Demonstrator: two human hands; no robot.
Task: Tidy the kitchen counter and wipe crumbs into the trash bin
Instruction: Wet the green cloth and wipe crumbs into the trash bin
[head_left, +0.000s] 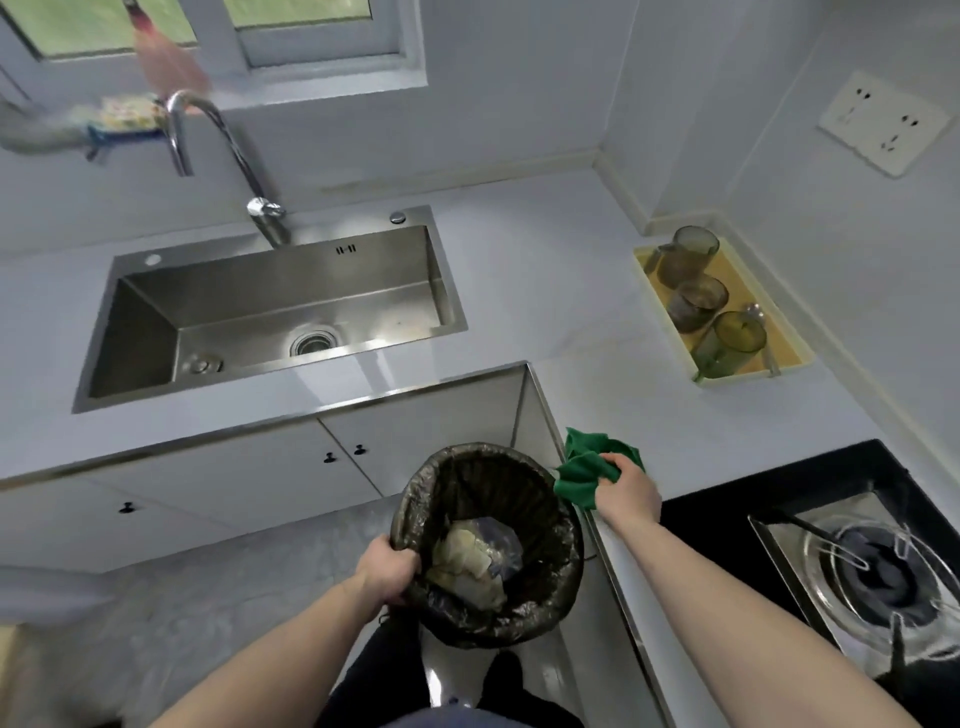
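Sink (270, 317): brushed stainless steel, satin sheen; faucet (218, 140) behind it polished chrome. Counter (545, 291) right of sink: pale, smooth, semi-gloss, w/ metal edge trim. Further right: cream plastic tray (795, 340), tinted glass cups (696, 301). Trash bin (488, 545) below sink corner: crinkled glossy black plastic liner. Cloth (587, 473) next to bin: green, soft, matt. Hob (727, 519) right of that: glossy black glass.

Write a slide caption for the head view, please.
Left hand holds bin under counter edge; right hand wipes with cloth.
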